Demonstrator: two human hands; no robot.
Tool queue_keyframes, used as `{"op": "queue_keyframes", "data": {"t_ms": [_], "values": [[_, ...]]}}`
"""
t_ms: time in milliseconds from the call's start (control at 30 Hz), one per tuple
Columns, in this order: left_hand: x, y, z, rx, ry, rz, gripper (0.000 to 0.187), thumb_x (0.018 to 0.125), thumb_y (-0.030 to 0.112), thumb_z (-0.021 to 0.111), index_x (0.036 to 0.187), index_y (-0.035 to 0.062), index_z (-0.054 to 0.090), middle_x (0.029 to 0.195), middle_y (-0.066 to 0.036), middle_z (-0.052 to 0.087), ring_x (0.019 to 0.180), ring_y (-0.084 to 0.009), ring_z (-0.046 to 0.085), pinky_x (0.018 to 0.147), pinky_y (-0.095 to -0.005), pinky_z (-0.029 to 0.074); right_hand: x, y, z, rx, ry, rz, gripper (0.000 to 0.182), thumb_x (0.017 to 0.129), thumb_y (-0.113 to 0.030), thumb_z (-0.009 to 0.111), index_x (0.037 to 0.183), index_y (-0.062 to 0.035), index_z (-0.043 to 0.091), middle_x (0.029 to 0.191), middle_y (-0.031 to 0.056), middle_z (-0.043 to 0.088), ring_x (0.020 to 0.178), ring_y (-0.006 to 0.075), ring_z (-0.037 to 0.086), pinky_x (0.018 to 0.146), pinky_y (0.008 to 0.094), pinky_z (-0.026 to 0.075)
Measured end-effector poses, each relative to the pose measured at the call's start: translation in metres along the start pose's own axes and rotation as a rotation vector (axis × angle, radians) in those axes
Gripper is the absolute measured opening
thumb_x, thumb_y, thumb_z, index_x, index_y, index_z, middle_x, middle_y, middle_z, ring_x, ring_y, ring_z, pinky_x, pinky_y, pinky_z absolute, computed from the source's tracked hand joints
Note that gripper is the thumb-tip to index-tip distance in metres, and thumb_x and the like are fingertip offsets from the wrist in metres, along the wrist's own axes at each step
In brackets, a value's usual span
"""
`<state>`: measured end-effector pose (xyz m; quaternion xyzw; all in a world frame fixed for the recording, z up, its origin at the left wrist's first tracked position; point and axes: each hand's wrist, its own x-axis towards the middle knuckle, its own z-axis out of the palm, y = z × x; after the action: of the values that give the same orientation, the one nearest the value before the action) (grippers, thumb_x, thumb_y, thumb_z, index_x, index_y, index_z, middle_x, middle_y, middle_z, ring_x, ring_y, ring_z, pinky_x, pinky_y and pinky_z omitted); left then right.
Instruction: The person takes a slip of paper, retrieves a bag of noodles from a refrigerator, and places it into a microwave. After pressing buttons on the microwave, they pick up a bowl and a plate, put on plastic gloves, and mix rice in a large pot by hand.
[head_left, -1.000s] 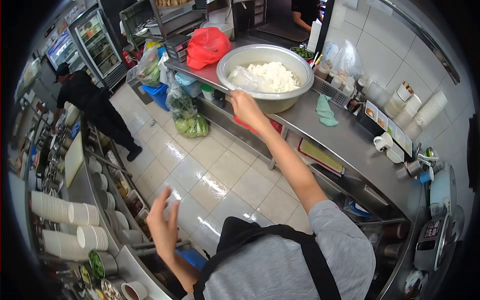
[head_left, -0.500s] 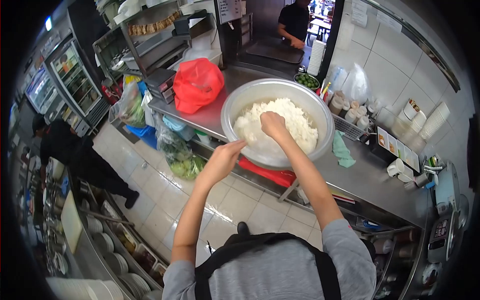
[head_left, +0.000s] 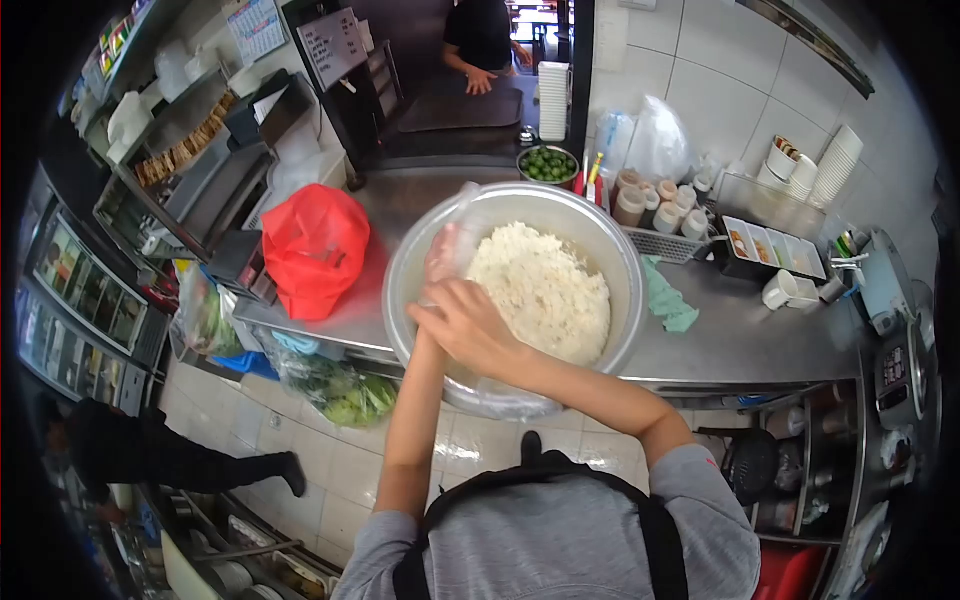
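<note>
A large metal bowl (head_left: 622, 250) of white cooked rice (head_left: 540, 290) stands on the steel counter in front of me. Over its left side, my left hand (head_left: 441, 258) points away from me, fingers stretched out inside a clear plastic glove (head_left: 466, 203) whose tip extends beyond them. My right hand (head_left: 466, 322) crosses over and closes around my left wrist, at the glove's cuff. Blur and the thin film hide the exact finger positions.
Left of the bowl lies a red bag (head_left: 315, 250). Behind it are green limes (head_left: 547, 164) in a bowl; to the right, sauce bottles (head_left: 660, 205) and a green cloth (head_left: 668, 297). One person (head_left: 150, 445) is at left; another (head_left: 480, 45) stands beyond the hatch.
My right hand has moved left from above the rice to my left wrist. My left hand has moved forward over the bowl and now sits in clear plastic. The view has shifted.
</note>
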<state>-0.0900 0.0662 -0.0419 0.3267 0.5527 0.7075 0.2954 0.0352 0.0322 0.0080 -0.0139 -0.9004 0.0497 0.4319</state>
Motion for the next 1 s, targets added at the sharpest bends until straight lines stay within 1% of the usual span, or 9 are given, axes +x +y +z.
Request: {"op": "queue_keyframes", "data": {"t_ms": [67,167,300,400,500,600,733,933,1000], "values": [[0.020,0.005,-0.007,-0.661,-0.068,-0.287,0.044,0.082,0.036,0.058,0.114,0.0088,0.048,0.105,-0.009,0.049,0.097,-0.0240,0.048,0.090,-0.0416,0.042,0.003,0.012,-0.013,-0.064,0.073,0.093,0.032,0.069,-0.011,0.061,0.100,-0.0059,0.056,0.091,0.0095,0.048,0.090,0.0256,0.048,0.074,0.0354,0.042],[0.037,0.006,-0.007,-0.813,0.023,-0.419,0.043,0.082,0.039,0.055,0.114,0.0119,0.047,0.128,-0.015,0.027,0.107,-0.0289,0.042,0.096,-0.0553,0.032,0.008,0.039,-0.005,0.077,0.036,0.175,0.025,0.071,-0.011,0.063,0.095,-0.0053,0.057,0.089,0.0091,0.048,0.088,0.0249,0.051,0.071,0.0350,0.044],[0.041,-0.007,-0.020,-1.040,-0.263,-0.240,0.036,0.080,0.038,0.055,0.106,0.0144,0.050,0.138,-0.012,0.019,0.116,-0.0346,0.037,0.098,-0.0584,0.029,0.011,0.069,0.013,0.114,0.017,0.146,0.019,0.072,-0.008,0.059,0.090,-0.0038,0.055,0.085,0.0095,0.049,0.077,0.0253,0.054,0.065,0.0360,0.045],[0.041,0.008,-0.001,-0.913,-0.096,0.187,0.053,0.079,0.050,0.053,0.120,0.0186,0.043,0.142,-0.009,0.014,0.123,-0.0365,0.030,0.098,-0.0594,0.025,0.020,0.075,0.008,0.132,0.008,0.178,0.018,0.072,-0.005,0.054,0.090,-0.0019,0.053,0.083,0.0112,0.049,0.074,0.0274,0.056,0.063,0.0376,0.047],[0.028,0.050,0.010,-0.789,-0.118,-0.079,0.075,0.075,0.066,0.047,0.135,0.0277,0.023,0.144,-0.008,0.013,0.128,-0.0367,0.020,0.099,-0.0601,0.019,0.020,0.070,0.007,0.213,-0.073,0.214,0.015,0.073,-0.004,0.051,0.088,-0.0010,0.052,0.083,0.0123,0.050,0.072,0.0293,0.057,0.060,0.0383,0.048],[0.061,0.036,0.003,-0.749,-0.253,0.032,0.090,0.070,0.075,0.042,0.139,0.0317,0.006,0.144,-0.006,0.012,0.131,-0.0361,0.012,0.098,-0.0603,0.016,0.018,0.030,0.009,0.364,-0.169,0.135,0.012,0.077,-0.005,0.047,0.087,0.0000,0.051,0.082,0.0144,0.053,0.076,0.0315,0.058,0.062,0.0384,0.048],[0.096,0.033,-0.007,-0.815,-0.166,0.047,0.081,0.074,0.064,0.051,0.135,0.0188,0.025,0.139,-0.009,0.026,0.128,-0.0349,0.021,0.102,-0.0501,0.019,0.018,0.014,-0.002,0.342,-0.135,0.246,0.010,0.077,-0.008,0.052,0.083,-0.0002,0.052,0.080,0.0130,0.052,0.070,0.0292,0.056,0.061,0.0377,0.047],[0.083,0.045,-0.041,-0.626,-0.290,-0.004,0.056,0.088,0.045,0.043,0.129,0.0075,0.036,0.135,-0.011,0.034,0.125,-0.0280,0.032,0.101,-0.0407,0.026,-0.020,-0.026,-0.126,0.368,-1.024,0.391,0.011,0.075,-0.006,0.051,0.071,0.0043,0.054,0.069,0.0176,0.054,0.068,0.0322,0.058,0.058,0.0388,0.048],[0.074,0.041,-0.040,-0.530,-0.334,0.008,0.054,0.089,0.044,0.042,0.130,0.0080,0.035,0.135,-0.010,0.034,0.126,-0.0271,0.031,0.101,-0.0402,0.027,-0.069,-0.027,-0.098,0.315,-0.912,0.442,0.012,0.076,-0.004,0.048,0.079,0.0039,0.056,0.075,0.0201,0.056,0.070,0.0325,0.059,0.060,0.0388,0.048]]}}
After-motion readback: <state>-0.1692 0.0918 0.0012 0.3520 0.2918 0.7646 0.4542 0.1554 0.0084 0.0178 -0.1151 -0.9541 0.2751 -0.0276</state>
